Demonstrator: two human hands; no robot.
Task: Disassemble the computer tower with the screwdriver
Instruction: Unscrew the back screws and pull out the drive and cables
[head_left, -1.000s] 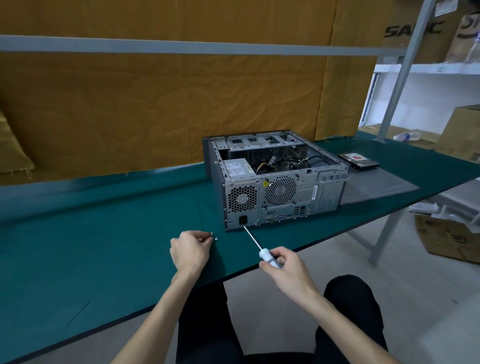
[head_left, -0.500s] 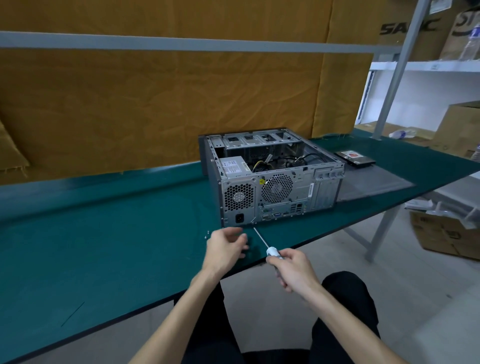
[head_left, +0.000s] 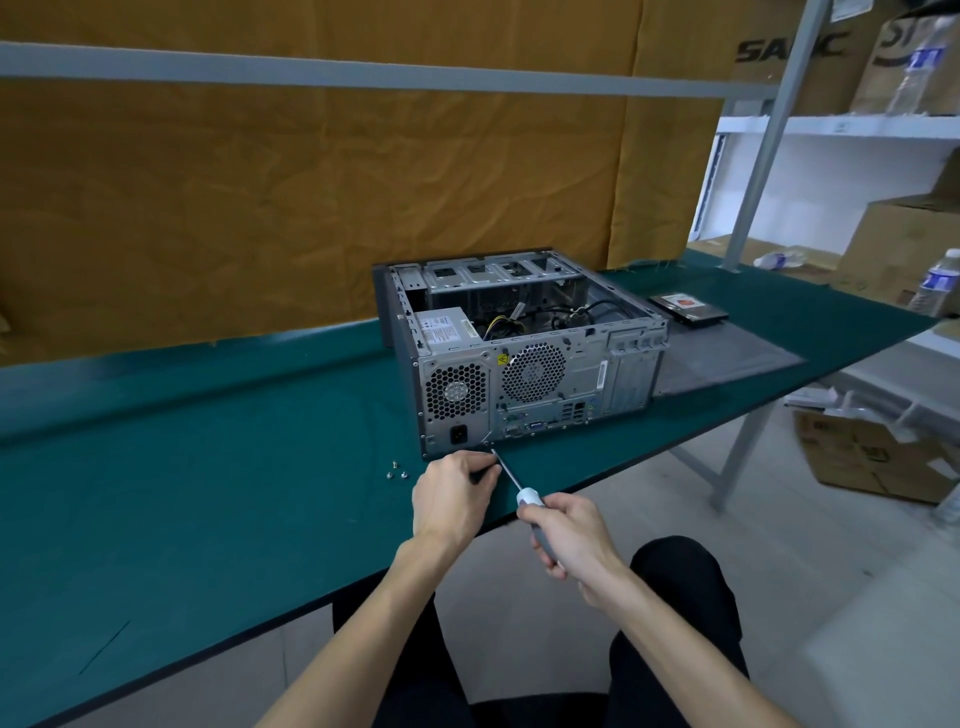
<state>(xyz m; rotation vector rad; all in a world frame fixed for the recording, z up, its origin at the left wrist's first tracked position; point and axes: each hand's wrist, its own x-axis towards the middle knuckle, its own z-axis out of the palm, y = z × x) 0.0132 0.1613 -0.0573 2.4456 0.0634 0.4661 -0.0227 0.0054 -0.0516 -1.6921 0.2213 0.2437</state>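
Screwdriver (head_left: 511, 480) tip sits at the lower rear edge of the computer tower (head_left: 524, 348) — too small to tell whether it is seated in a screw. Its shaft is partly covered by the left hand (head_left: 453, 493) fingers; whether they pinch it or just rest on it cannot be told. Handle mostly buried in the right hand (head_left: 569, 535), only the white end shows. Three loose screws (head_left: 396, 470) on the tabletop (head_left: 208, 467) at centre-left — tiny, head type unreadable. Tower's label text illegible; interior behind the drive cage dark. Tabletop cut off by the left frame edge. Cardboard boxes (head_left: 878, 457) at right partly cropped and blurred — printed text only partly readable.
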